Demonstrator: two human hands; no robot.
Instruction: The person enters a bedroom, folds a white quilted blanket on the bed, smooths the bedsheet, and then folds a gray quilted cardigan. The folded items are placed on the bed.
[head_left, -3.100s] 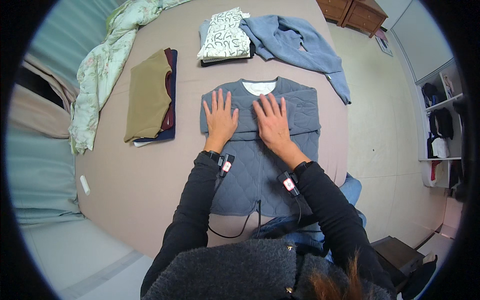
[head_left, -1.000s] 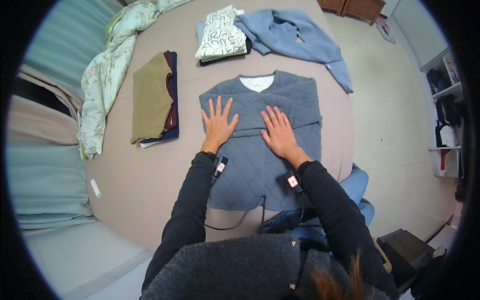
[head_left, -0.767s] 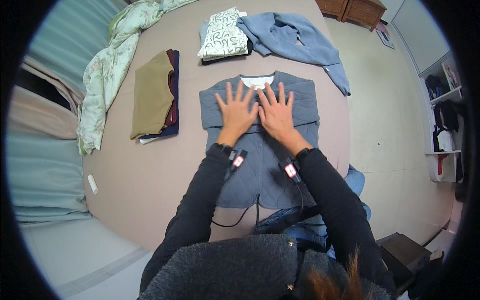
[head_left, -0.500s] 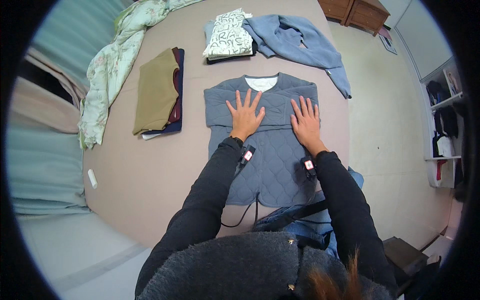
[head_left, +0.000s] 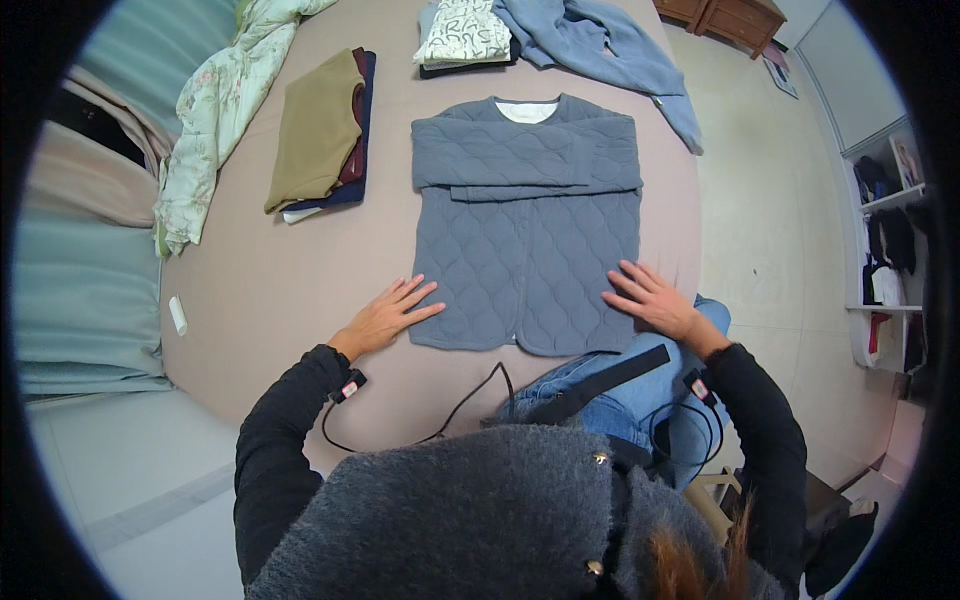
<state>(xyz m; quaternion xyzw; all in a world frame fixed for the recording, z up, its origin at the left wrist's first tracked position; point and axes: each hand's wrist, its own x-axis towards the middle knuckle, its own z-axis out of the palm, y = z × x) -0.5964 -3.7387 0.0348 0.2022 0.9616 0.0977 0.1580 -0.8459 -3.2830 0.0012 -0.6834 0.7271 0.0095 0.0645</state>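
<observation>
A dark grey quilted jacket (head_left: 520, 260) lies front up on the bed, with both sleeves (head_left: 520, 160) folded across its chest and a white lining showing at the neck. My left hand (head_left: 390, 312) rests at its lower left edge, fingers spread, the tips touching the fabric. At the lower right edge my right hand (head_left: 655, 302) lies with its fingers stretched out over the side of the jacket. Neither hand holds anything.
Folded clothes, olive on top (head_left: 318, 135), lie to the left. A folded white printed garment (head_left: 465, 35) tops a pile at the back, beside a loose blue sweater (head_left: 600, 50). A floral quilt (head_left: 215, 140) and a small white object (head_left: 178, 315) are at the bed's left.
Both hands have left the folded sleeves and come down to the jacket's lower side edges, moving apart. The view has shifted, so the bed and clothes appear higher.
</observation>
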